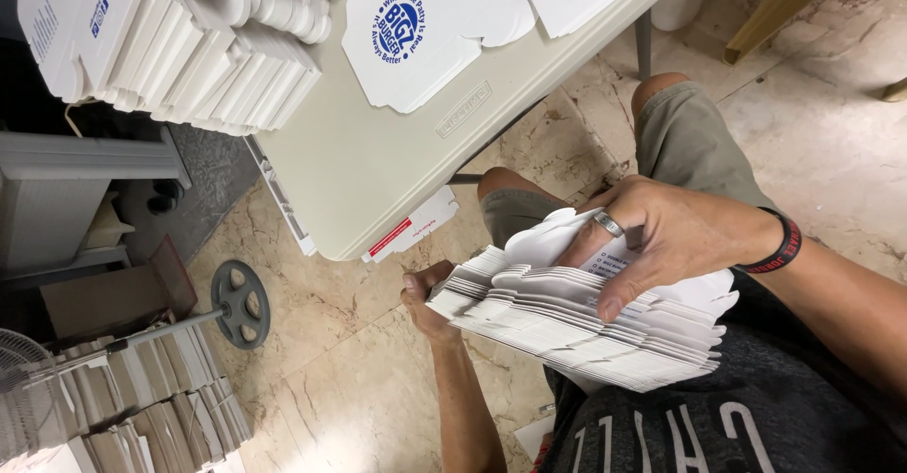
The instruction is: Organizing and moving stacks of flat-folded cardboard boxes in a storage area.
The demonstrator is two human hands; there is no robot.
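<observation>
I see a floor [831, 142] of beige marble tiles with brown veins. A pale folding worktop [368, 161] stands on it with a dark metal leg [643, 43]. At left there is a grey shelf unit [66, 189], a fan base [241, 303], and a yellow chair leg [784, 15] at top right.

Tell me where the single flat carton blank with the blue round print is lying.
In the head view, upper middle: the flat carton blank lies on the white table, right of the fanned stack of blanks.

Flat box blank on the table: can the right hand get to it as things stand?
Probably not freely: the right hand is pressed on the stack of blanks in the lap. The path to the flat box blank looks clear.
</observation>
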